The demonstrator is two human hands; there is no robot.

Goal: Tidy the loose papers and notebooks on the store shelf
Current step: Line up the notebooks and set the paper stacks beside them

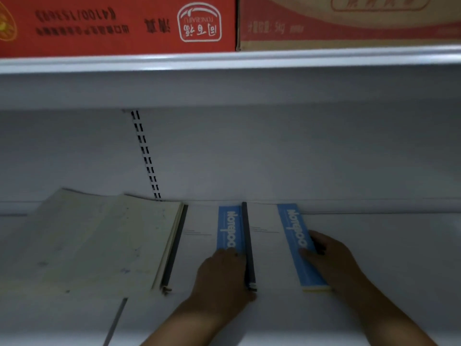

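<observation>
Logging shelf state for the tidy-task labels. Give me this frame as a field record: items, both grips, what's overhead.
loose papers: flat pile, left part of shelf
left notebook: flat, blue band along its right side
right notebook: flat beside it, same blue band
left grip: hand rests on left notebook's blue band; hold unclear, blurred
right grip: thumb on right notebook's blue band, fingers round its right edge
overhead: red box, brown carton to its right

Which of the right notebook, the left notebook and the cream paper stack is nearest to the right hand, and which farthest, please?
1. right notebook, held by the right hand
2. left notebook, just left of it
3. cream paper stack, far left
</observation>
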